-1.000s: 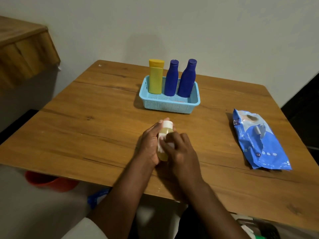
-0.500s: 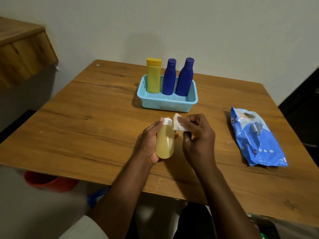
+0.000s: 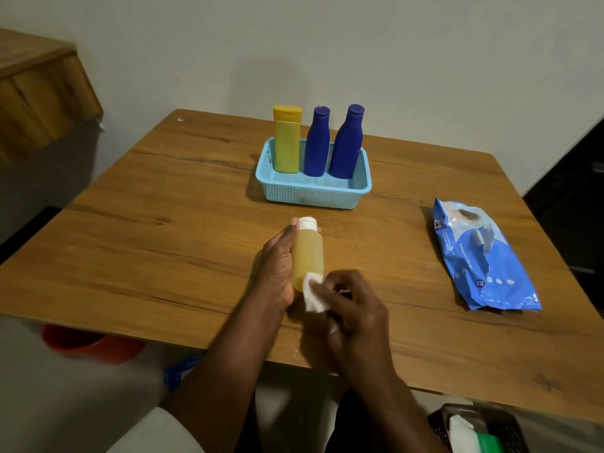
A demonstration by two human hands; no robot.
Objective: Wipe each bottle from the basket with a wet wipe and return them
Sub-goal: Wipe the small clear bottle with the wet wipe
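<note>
Left hand (image 3: 277,273) wrapped round amber bottle (image 3: 307,256), held above bench (image 3: 163,256). Right hand (image 3: 356,308) pinching white wipe (image 3: 312,294) against its base. Behind: blue basket (image 3: 313,194) holding yellow bottle (image 3: 287,142), two blue bottles (image 3: 331,142). Wipe pack (image 3: 480,256) lying well right.

Head view: one wide-angle camera, worn on the person's head, facing forward and down across the table (image 3: 137,243) toward the wall (image 3: 392,53) (hands nearest, basket (image 3: 313,194) beyond).

Right hand (image 3: 354,308) blurred; its fingers (image 3: 330,286) hide most of wipe (image 3: 312,294).
</note>
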